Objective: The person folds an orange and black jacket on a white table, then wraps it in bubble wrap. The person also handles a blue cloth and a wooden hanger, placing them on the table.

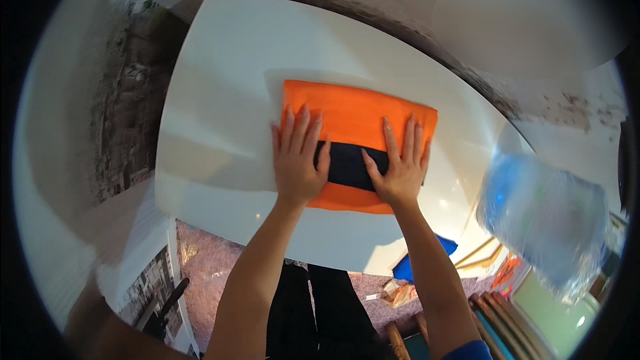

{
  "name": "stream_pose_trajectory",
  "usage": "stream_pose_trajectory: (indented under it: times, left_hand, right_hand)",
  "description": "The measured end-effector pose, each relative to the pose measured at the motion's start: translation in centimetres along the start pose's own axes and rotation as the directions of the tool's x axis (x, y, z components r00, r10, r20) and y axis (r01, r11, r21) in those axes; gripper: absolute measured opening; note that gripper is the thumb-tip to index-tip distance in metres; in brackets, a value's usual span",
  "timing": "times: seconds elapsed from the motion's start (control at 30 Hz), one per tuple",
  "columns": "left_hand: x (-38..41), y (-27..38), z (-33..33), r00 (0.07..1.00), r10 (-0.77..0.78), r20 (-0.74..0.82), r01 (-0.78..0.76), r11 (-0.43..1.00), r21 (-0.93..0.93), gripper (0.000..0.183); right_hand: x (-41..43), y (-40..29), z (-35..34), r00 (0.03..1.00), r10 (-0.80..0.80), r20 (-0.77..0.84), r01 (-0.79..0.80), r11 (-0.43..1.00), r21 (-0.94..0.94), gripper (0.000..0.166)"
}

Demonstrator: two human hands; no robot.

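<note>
A folded orange cloth (350, 115) with a broad black band across it lies flat on a white table (225, 80). My left hand (300, 165) rests palm down on the cloth's left side, its fingers spread and pointing away from me. On the right side my right hand (402, 165) lies palm down too, fingers apart, with the thumb over the black band. Both hands press or rest on the fabric without gripping it. Parts of the cloth's side edges are hidden under the hands.
A clear plastic-wrapped bundle (545, 215) sits at the table's right end. Near the front edge lies a blue item (405, 267), partly behind my right forearm. Wooden slats (505, 320) and a pale green container (550, 315) stand at lower right. Scraps (400, 292) lie on the pinkish carpet.
</note>
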State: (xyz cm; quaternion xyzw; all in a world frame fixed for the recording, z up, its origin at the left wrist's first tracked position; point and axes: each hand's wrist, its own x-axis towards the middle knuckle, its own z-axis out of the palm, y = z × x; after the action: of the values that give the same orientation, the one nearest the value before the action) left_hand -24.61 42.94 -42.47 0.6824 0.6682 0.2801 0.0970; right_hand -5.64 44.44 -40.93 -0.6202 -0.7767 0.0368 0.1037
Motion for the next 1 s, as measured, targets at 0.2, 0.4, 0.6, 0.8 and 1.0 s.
stream_pose_trajectory:
  times: [0.2, 0.4, 0.6, 0.8, 1.0]
  left_hand:
    - [1.3, -1.5, -0.9, 0.969, 0.203, 0.144, -0.214, 0.975, 0.065, 0.043]
    - [-4.9, 3.8, -2.9, 0.99, -0.127, 0.061, 0.117, 0.982, 0.146, 0.05]
    - [-11.0, 3.4, 0.2, 0.984, -0.176, 0.029, 0.174, 0.984, 0.036, 0.057]
    - [-5.1, 5.3, 2.5, 0.979, 0.147, 0.14, -0.144, 0.989, -0.027, 0.054]
    - [-6.2, 5.2, 2.0, 0.99, 0.123, 0.07, -0.112, 0.982, -0.15, 0.056]
  right_hand:
    - [-3.6, -2.9, 0.4, 0.968, 0.222, -0.119, -0.225, 0.974, -0.014, 0.064]
    - [-12.1, -6.5, -0.2, 0.872, 0.486, -0.046, -0.487, 0.873, 0.0, 0.063]
    - [-12.8, -4.9, -3.4, 0.982, 0.121, 0.147, -0.147, 0.973, 0.177, 0.068]
    - [-13.8, -4.2, -1.1, 0.955, 0.296, 0.008, -0.296, 0.952, 0.072, 0.061]
    - [-13.8, -4.6, 0.6, 0.937, 0.303, -0.171, -0.313, 0.949, -0.033, 0.056]
